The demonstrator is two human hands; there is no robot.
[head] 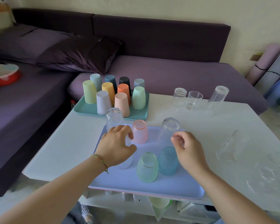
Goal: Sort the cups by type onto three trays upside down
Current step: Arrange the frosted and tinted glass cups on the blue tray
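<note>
We log a purple sofa (168, 73) behind the white table (68, 143), a dark purple pillow (81, 54) lying on its seat, a red bowl (4, 76) on the far-left cushion, and rolled mats (271, 65) leaning on the wall at right.

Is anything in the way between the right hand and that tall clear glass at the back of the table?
Nothing visible. Only bare white table lies between the right hand and the tall glass. The clear bumpy glass on the lilac tray stands to the left of that line.
</note>
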